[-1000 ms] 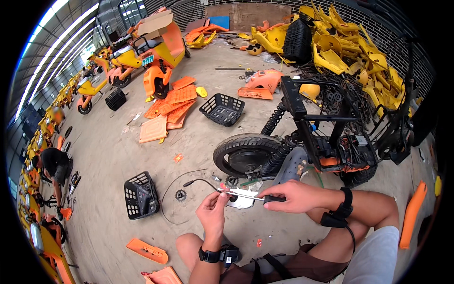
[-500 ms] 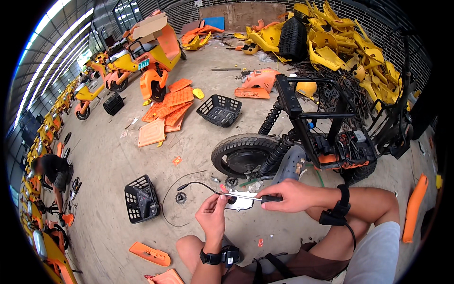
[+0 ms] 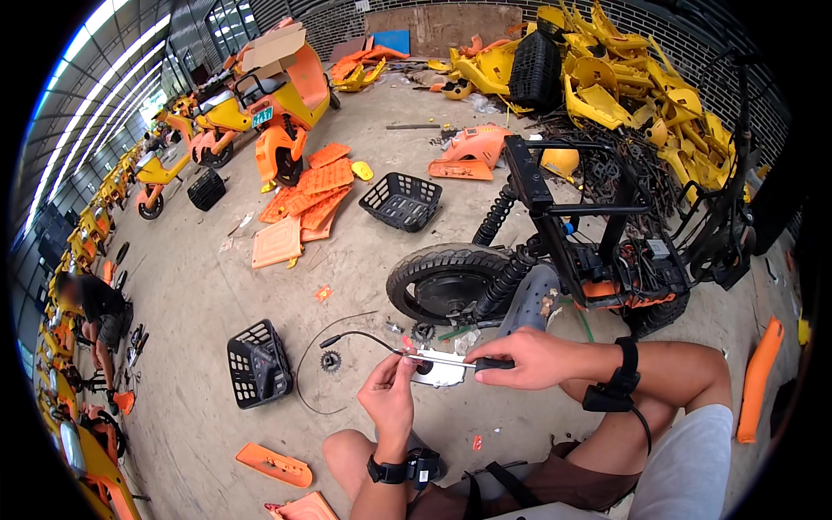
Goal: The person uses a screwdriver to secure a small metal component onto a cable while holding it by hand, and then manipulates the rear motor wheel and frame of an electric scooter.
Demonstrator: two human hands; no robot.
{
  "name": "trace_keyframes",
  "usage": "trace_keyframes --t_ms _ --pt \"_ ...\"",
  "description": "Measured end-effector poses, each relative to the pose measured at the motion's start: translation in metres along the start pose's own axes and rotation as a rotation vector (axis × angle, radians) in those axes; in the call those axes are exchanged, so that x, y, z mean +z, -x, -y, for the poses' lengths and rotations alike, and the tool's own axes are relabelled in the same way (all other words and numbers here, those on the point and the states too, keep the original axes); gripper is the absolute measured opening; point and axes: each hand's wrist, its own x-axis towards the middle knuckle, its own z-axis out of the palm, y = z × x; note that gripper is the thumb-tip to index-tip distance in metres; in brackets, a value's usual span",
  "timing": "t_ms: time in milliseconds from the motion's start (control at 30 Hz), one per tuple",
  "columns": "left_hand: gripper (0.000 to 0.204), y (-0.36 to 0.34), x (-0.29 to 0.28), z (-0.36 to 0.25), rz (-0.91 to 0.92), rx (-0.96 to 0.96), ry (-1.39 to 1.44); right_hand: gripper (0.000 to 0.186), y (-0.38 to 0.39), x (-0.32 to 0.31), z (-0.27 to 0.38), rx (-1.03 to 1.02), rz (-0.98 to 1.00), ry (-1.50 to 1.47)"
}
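My right hand [image 3: 526, 360] grips a screwdriver [image 3: 494, 364] by its black handle, the silver shaft pointing left to the fingertips of my left hand [image 3: 389, 389]. That hand pinches a black cable [image 3: 355, 334] near one end, where the screwdriver tip meets it; the detail there is too small to make out. The cable arches up and left to a small plug. Below and behind the shaft, on the floor, lies a white piece [image 3: 446, 373] with a dark part on it. Beside these are toothed sprockets [image 3: 330, 361] and a thin loose cable [image 3: 298, 381].
A stripped scooter frame [image 3: 555, 208] with rear wheel [image 3: 433, 286] stands ahead. Black baskets [image 3: 260, 364], orange panels [image 3: 276, 244] and an orange strip [image 3: 758, 386] lie around. A yellow panel pile [image 3: 607, 104] fills the back right; scooters [image 3: 303, 91] and a crouching person [image 3: 106, 316] are leftward.
My right hand has shifted very slightly left along with the screwdriver. The person at the left has moved their arm and head a little. My left hand keeps its pinch.
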Motion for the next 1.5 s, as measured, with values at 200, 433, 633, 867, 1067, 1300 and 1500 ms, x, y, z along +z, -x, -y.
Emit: trace_keyframes --t_ms 200,433,633,867,1067,1300,1500 --pt "0.022 0.001 0.001 -0.003 0.006 0.005 -0.002 0.042 0.0 0.001 -0.001 -0.021 -0.01 0.007" --pt "0.018 0.004 0.003 -0.006 -0.021 0.02 -0.037 0.04 0.0 0.008 -0.009 -0.105 -0.077 0.096" --pt "0.015 0.007 0.007 -0.004 -0.068 0.059 -0.072 0.04 0.003 0.011 -0.004 -0.023 -0.06 0.158" --pt "0.015 0.007 0.004 0.002 -0.068 0.037 -0.097 0.04 0.002 0.016 -0.009 -0.049 -0.077 0.118" --pt "0.014 0.003 0.007 0.002 -0.064 -0.004 -0.101 0.039 -0.001 0.02 -0.013 -0.033 -0.089 -0.054" --pt "0.014 -0.001 0.004 0.004 -0.028 0.007 -0.119 0.035 -0.003 0.017 -0.005 0.23 0.02 -0.348" --pt "0.015 -0.002 0.001 0.002 0.08 -0.047 -0.404 0.037 -0.008 0.013 0.003 0.104 -0.09 -0.481"
